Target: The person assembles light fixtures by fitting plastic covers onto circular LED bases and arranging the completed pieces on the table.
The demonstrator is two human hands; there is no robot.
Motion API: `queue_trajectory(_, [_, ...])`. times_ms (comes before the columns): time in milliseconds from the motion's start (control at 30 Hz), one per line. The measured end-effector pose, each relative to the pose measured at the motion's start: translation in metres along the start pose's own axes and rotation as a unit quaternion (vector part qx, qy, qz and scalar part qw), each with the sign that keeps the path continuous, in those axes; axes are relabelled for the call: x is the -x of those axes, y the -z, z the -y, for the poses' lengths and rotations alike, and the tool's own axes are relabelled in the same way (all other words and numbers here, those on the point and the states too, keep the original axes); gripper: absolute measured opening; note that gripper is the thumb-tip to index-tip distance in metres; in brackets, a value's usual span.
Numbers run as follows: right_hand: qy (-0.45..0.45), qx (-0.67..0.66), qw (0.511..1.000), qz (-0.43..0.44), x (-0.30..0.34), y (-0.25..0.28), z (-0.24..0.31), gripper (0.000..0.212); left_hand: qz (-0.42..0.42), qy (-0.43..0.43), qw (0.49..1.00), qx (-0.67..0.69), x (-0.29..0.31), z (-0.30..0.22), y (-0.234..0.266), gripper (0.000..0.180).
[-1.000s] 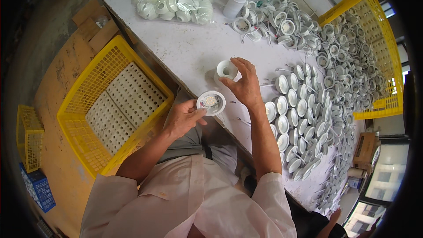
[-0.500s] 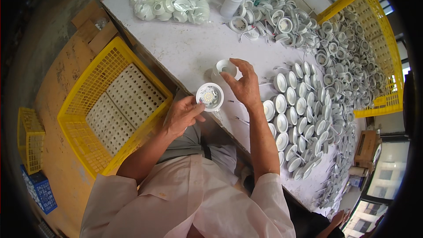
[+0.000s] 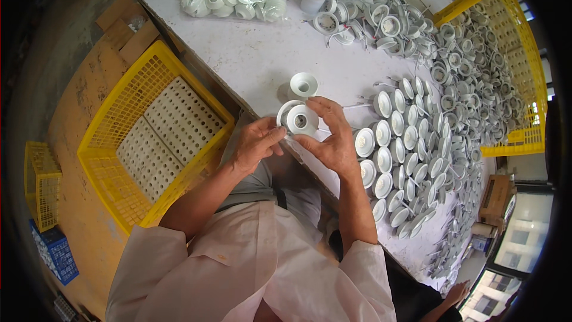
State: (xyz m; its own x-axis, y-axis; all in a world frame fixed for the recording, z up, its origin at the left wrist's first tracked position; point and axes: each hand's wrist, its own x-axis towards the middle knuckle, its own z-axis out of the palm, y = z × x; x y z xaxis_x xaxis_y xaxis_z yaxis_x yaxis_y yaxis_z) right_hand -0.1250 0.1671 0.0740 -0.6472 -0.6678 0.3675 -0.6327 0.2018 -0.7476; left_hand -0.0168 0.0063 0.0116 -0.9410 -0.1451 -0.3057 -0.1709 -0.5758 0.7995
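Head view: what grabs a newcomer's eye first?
Probably the crowd of white discs on the right of the table, with a heap of white fittings beyond. At centre, the left hand holds a white round piece, overlapped by the right hand's white cup. A large yellow crate sits at left.

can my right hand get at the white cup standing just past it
Probably not right away: the white cup stands close by, but your right hand looks occupied, fingers and thumb around a white funnel-shaped piece.

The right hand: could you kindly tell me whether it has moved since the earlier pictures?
Yes: judged against the table, the right hand has moved toward its near edge, away from the standing cup.
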Motion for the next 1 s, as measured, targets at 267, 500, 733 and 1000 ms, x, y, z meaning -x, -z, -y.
queue_trajectory(267, [-0.056, -0.024, 0.998, 0.030, 0.009, -0.008, 0.002, 0.073, -0.020, -0.005, 0.999, -0.029, 0.001, 0.001, -0.006, 0.031])
queue_trajectory(500, [-0.219, -0.190, 0.955, -0.061, 0.026, -0.011, -0.003, 0.038, -0.026, -0.020, 0.997, -0.067, 0.004, -0.002, -0.013, 0.034])
queue_trajectory(733, [-0.279, -0.189, 0.936, -0.102, 0.033, -0.029, -0.017, 0.024, -0.054, -0.060, 0.982, -0.173, 0.007, -0.007, -0.030, 0.032])
queue_trajectory(1000, [-0.297, -0.163, 0.931, -0.135, 0.033, -0.035, -0.011, 0.021, -0.074, -0.105, 0.968, -0.214, 0.003, 0.005, -0.028, 0.029])
